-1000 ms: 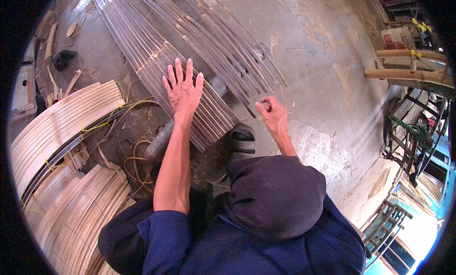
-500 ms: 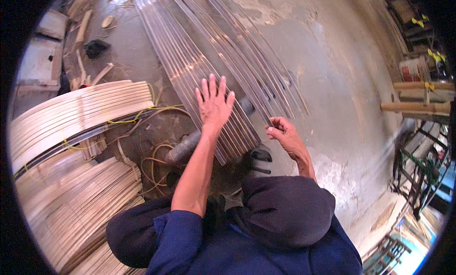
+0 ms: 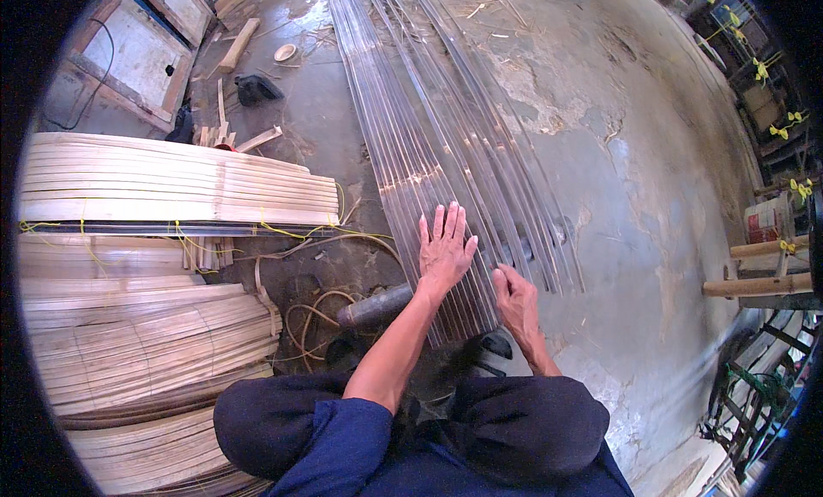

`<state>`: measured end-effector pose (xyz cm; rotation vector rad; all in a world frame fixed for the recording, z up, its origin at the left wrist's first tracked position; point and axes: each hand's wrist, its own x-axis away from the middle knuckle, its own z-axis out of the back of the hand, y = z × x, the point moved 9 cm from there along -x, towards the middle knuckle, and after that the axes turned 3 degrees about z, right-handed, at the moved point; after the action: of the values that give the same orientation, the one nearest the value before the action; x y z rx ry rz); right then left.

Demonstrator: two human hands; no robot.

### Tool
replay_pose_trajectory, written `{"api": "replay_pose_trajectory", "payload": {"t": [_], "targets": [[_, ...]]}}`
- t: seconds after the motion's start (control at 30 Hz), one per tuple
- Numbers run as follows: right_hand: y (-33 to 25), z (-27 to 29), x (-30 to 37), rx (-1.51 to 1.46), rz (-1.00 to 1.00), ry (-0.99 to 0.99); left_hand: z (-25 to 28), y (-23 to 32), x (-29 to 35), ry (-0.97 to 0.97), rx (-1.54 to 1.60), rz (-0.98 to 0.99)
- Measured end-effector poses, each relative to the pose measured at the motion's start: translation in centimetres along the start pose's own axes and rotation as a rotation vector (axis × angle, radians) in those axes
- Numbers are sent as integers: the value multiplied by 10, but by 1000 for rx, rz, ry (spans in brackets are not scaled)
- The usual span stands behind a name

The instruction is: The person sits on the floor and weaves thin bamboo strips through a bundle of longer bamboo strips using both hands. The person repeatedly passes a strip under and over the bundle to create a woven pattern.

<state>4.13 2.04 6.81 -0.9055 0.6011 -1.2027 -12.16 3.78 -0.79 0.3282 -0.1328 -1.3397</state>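
Dark, glossy bamboo strips (image 3: 396,145) lie side by side on the floor, running away from me, with pale node marks across them. My left hand (image 3: 446,259) rests flat on the near part of this row, fingers stretched out. At the row's right edge, my right hand (image 3: 518,304) is closed, thumb up, around the near end of one strip; its curled fingers mostly hide that end. Several loose strips (image 3: 527,205) lie apart to the right of the row. Under the strips a grey pipe (image 3: 377,306) runs crosswise and props up their near ends.
Pale bamboo slats (image 3: 171,184) tied with yellow string are stacked at left, with slat bundles (image 3: 163,334) nearer me. A coiled cord (image 3: 309,330) lies beside the pipe. Wood offcuts (image 3: 240,47) and a dark cloth-like lump (image 3: 257,90) lie far left. At right are poles (image 3: 763,286) and a bucket (image 3: 765,221).
The view has shifted, so the scene sits lower and farther right. My left hand stays flat on the strips; my right hand has come close against the row's edge, bringing its strip nearer.
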Motion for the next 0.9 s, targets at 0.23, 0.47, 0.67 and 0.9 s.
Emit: {"api": "replay_pose_trajectory", "payload": {"t": [0.23,0.47,0.67,0.9], "targets": [[-10,9,19,-86,44,9,7,-3,3,28,5,19],[14,-11,1,15,-131,-70,2,-7,1,-3,31,24],[40,-11,1,35,-29,-71,1,2,-2,-19,19,9],[45,-15,1,319,3,-98,1,5,-3,-31,-27,-7]]}}
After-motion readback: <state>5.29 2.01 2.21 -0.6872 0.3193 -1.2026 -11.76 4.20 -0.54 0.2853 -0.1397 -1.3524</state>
